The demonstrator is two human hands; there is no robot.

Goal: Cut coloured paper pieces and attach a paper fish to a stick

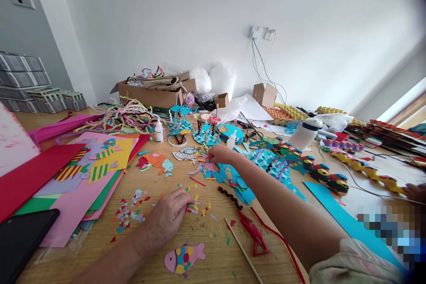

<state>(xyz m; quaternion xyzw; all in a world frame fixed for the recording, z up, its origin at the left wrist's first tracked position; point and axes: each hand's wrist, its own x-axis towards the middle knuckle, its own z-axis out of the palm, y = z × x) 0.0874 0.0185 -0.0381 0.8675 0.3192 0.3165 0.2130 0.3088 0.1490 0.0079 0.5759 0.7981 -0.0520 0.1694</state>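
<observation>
My left hand (169, 213) rests low over the table with its fingers curled together at some small coloured paper scraps (196, 206); what is in its fingertips, if anything, is hidden. Stretched farther forward, my right hand (220, 154) has its fingers bent down at a heap of yellow and mixed paper cuttings (202, 156), and I cannot make out what they pinch. Below my left hand lies a pink paper fish (185, 259) with coloured dots. Left of my right hand are white fish cutouts (185, 154) and orange and blue fish cutouts (158, 163).
Coloured paper sheets (63, 226) and a phone (28, 239) lie at left. Glue bottles (159, 132) stand farther back. A wooden stick (242, 250) and red strips (254, 233) lie in front. Blue paper crafts (266, 164) spread at right, near another person's hand (416, 191).
</observation>
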